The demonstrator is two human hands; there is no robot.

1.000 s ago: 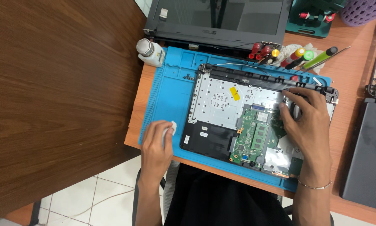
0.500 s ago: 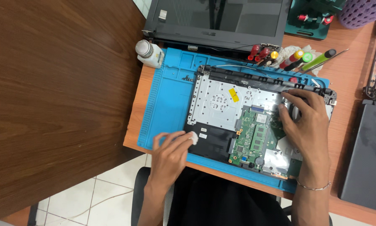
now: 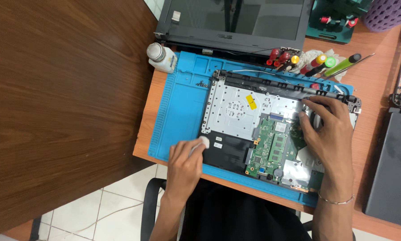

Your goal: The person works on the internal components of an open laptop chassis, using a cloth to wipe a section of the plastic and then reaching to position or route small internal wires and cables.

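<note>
Left hand (image 3: 186,161) with white wipe (image 3: 203,142) moves right off the blue mat (image 3: 182,111), now at laptop base's (image 3: 249,111) black corner.

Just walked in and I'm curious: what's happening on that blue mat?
A person sits over an opened laptop base lying on a blue work mat. Their left hand holds a small white wad at the base's near-left edge. Their right hand rests on its right side, beside the green circuit board.
</note>
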